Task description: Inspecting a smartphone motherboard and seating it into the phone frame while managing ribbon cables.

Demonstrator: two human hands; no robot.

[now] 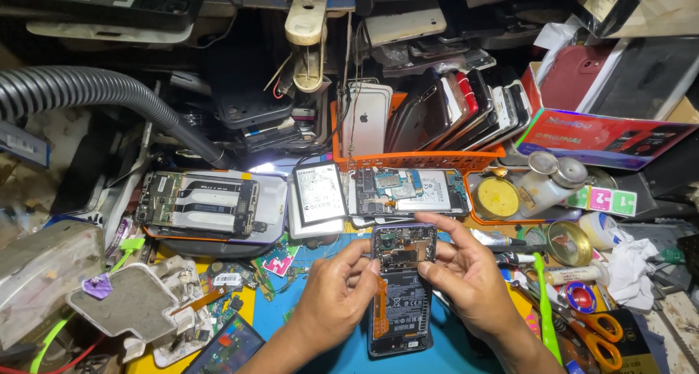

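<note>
Landmark: I take the opened phone (402, 294) as my reference; it lies back-up with its cover off, near the bottom middle of my view, on the blue mat (451, 352).
Phone detail: I see 1 dark battery filling its lower part, an orange flex strip down its left edge, and the camera and board at its top end.
Left hand: my left hand (336, 297) sits against the phone's left side, thumb and fingertips pinching the upper left edge, so it is grasping the phone.
Right hand: my right hand (466, 272) is on the phone's right side, thumb pressed on the upper right edge and index finger curved over the top end; it grips the phone too.
Above the phone: 1 bare circuit-board phone (408, 192) lies just beyond its top end, with a loose battery (318, 193) to the left of that.
Far left of the phone: another stripped handset (198, 203) rests on a grey case, below a ribbed grey hose (95, 90).
Behind the phone: an orange basket (419, 159) stands well beyond it, packed with upright phones.
Right of the phone: a green plastic tool (542, 301) lies near my right wrist, orange-handled scissors (601, 330) just past it, and a round yellow tin (498, 197) further up.
</note>
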